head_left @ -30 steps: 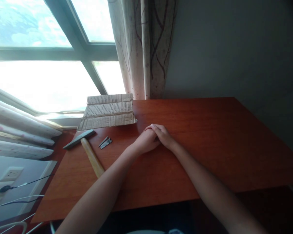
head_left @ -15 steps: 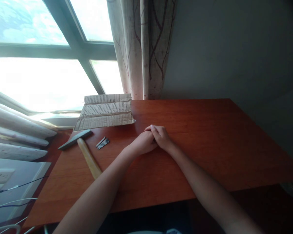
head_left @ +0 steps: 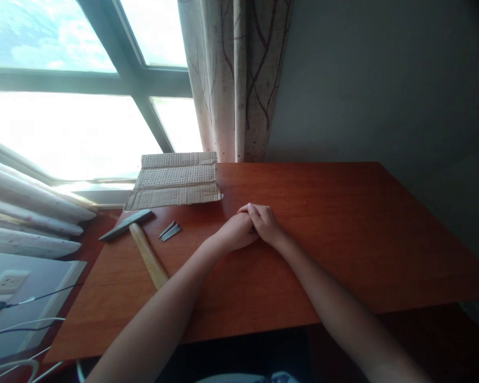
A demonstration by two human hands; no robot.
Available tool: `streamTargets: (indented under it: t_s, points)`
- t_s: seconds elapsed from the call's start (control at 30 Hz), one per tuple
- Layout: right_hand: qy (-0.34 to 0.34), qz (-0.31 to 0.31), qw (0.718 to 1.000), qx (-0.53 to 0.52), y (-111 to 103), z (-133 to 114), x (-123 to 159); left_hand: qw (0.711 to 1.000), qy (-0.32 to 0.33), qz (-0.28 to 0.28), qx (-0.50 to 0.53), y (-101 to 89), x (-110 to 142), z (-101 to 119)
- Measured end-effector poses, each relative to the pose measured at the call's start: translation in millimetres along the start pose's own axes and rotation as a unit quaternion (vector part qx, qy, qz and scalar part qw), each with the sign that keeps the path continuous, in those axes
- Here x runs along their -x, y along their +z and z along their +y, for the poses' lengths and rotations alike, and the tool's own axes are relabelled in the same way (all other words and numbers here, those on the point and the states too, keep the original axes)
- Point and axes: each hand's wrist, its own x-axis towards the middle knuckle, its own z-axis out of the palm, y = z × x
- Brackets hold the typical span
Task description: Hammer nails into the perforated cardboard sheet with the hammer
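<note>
My left hand (head_left: 239,232) and my right hand (head_left: 265,223) are clasped together above the middle of the desk. The right one wraps over the end of the left, its thumb on top. The left hand looks closed, its fingers mostly covered by the right, so whether anything is inside is hidden. To the left lies a hammer (head_left: 148,256) with a wooden handle and a long grey head; my left forearm hides the handle's end. Several steel nails (head_left: 170,231) lie in a small bunch between the hammer and my left hand.
A creased cardboard sheet (head_left: 178,180) with rows of small holes lies at the desk's back left. The reddish-brown desk (head_left: 343,229) meets a window (head_left: 104,127) and curtain (head_left: 223,80) behind it. Cables (head_left: 27,324) and a wall socket (head_left: 8,282) are at lower left.
The view has shifted slightly, so the hammer, nails and cardboard appear a little further right. My hands stay clasped in the same way.
</note>
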Motion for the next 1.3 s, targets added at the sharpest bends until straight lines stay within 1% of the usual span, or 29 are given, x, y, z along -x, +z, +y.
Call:
streamTargets:
  t_s: [0.8,1.0,1.3]
  points:
    - [0.000,0.000,1.000,0.014,0.4,-2.0,-0.5,1.000,0.000,0.006,-0.001,1.7,0.2,-2.0]
    - [0.002,-0.002,1.000,0.010,-0.1,-3.0,-0.5,1.000,0.002,-0.001,0.003,1.0,0.2,-1.0]
    - [0.003,-0.007,1.000,0.011,0.3,-2.2,-0.3,1.000,0.012,0.005,0.004,3.0,-0.1,-3.3]
